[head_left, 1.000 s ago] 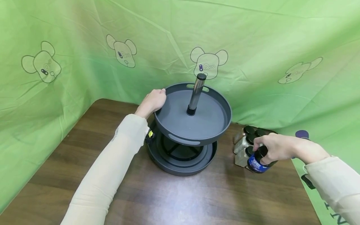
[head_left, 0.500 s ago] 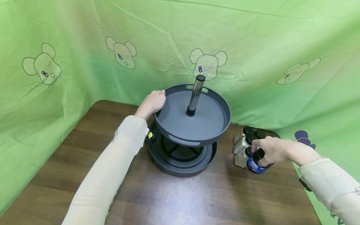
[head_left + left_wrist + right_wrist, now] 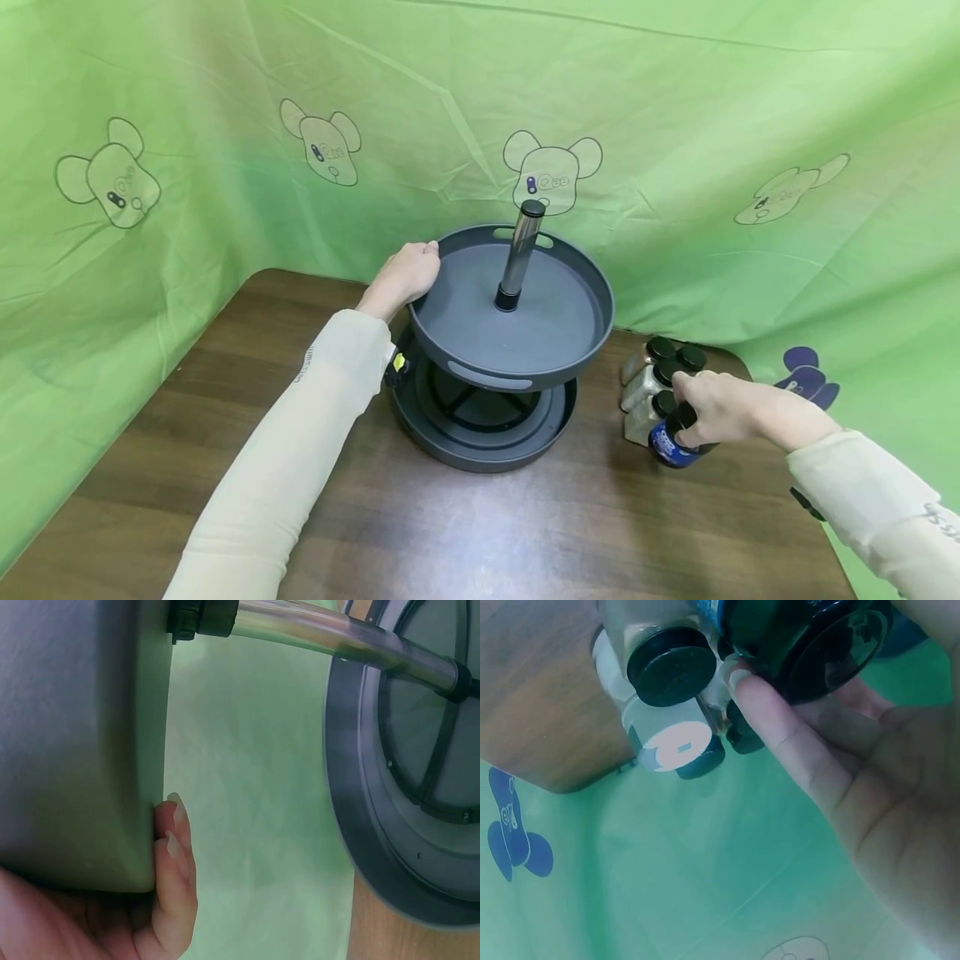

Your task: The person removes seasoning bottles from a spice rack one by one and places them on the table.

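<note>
A grey two-tier round turntable rack stands on the table, its upper tray pierced by a metal post. My left hand grips the upper tray's left rim; in the left wrist view, its fingers curl under the edge. Below lies the wider-looking lower tray. On the right, my right hand holds a dark jar with a blue label around its black lid. The right wrist view shows thumb and fingers around the jar's lid end. Whether the jar touches the table cannot be told.
Several clear spice jars with black lids stand close together just left of and behind the held jar. A green printed cloth hangs behind the wooden table and along its sides.
My right hand and the blue-labelled jar have shifted slightly left and toward me, alongside the spice jars. My left hand keeps its grip on the tray's rim.
</note>
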`<state>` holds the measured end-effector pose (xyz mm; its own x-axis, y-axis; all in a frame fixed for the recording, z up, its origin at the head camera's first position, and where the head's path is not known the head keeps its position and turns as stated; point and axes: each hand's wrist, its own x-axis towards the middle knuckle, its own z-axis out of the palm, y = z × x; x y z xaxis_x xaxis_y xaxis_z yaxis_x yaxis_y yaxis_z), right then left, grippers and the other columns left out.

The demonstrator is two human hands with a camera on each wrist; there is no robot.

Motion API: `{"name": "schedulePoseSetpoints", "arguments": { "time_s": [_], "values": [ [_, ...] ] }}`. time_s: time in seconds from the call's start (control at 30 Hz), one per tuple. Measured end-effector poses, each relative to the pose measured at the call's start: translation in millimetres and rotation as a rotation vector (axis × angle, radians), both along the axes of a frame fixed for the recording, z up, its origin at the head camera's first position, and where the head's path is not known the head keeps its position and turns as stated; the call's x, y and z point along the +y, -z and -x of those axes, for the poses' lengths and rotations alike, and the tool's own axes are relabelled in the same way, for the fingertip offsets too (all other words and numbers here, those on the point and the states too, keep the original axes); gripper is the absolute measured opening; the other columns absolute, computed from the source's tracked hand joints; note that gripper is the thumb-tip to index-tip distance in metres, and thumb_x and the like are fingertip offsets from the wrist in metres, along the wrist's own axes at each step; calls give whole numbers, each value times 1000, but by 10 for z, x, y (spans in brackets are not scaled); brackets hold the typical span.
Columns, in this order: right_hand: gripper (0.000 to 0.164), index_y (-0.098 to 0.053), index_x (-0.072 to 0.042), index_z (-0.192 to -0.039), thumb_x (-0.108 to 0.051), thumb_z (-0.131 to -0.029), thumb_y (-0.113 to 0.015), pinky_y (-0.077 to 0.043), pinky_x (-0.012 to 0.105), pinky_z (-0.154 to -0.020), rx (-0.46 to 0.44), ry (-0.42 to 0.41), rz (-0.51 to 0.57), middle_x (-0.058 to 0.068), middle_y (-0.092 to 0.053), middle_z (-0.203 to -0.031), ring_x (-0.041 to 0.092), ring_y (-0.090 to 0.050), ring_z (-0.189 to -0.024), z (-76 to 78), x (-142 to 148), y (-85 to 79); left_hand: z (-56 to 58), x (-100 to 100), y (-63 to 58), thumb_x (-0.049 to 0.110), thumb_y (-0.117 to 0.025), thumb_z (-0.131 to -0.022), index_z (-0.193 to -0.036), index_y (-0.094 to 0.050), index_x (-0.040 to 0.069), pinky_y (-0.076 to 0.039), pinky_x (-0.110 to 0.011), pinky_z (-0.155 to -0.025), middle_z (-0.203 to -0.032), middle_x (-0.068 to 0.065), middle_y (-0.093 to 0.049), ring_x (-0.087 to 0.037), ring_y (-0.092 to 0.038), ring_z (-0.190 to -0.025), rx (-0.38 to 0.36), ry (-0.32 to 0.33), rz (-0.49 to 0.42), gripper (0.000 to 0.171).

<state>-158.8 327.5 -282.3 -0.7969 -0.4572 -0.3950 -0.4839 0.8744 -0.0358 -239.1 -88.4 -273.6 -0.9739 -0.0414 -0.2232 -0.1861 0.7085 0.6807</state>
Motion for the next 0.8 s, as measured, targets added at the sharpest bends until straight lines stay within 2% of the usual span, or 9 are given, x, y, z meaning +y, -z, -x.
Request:
{"name": "schedulePoseSetpoints", "arguments": {
  "time_s": [0.2, 0.37, 0.5, 0.67, 0.8],
  "values": [
    [44, -50, -9, -84, -32, -65, -83, -46, 30, -56, 73, -88, 12, -2, -57, -70, 13, -53, -61, 7, 0, 102, -15, 1, -16, 45, -16, -105, -153, -34, 17, -28, -49, -120, -161, -4, -31, -32, -27, -149, -8, -5, -12, 58],
    [44, -49, -10, -77, -33, -63, -83, -41, 25, -54, 144, -147, 6, -6, -53, -64, 8, -45, -58, 5, 18, 184, -16, -6, -8, 45, -16, -105, -153, -35, 17, -29, -49, -119, -161, -5, -32, -32, -29, -149, -6, -12, -13, 58],
    [45, -48, -9, -77, -36, -65, -82, -41, 28, -53, 146, -128, -23, -3, -51, -64, 11, -45, -58, -10, 11, 213, -9, -7, 0, 45, -16, -106, -153, -35, 18, -29, -49, -119, -161, -4, -31, -33, -28, -149, -2, -9, -16, 58],
    [52, -46, -8, -85, -42, -65, -81, -46, 40, -52, 153, -50, -83, 1, -53, -69, 18, -51, -61, -43, -17, 220, -9, -4, -3, 45, -16, -105, -152, -36, 18, -29, -48, -119, -161, -4, -32, -33, -29, -148, 3, -9, -10, 58],
    [54, -47, -9, -86, -45, -63, -80, -47, 44, -51, 213, -59, -105, 0, -55, -69, 19, -53, -61, -69, -34, 249, -21, -5, -15, 45, -16, -105, -153, -36, 18, -28, -49, -120, -161, -4, -31, -33, -28, -149, -4, -10, -10, 58]
  ]
}}
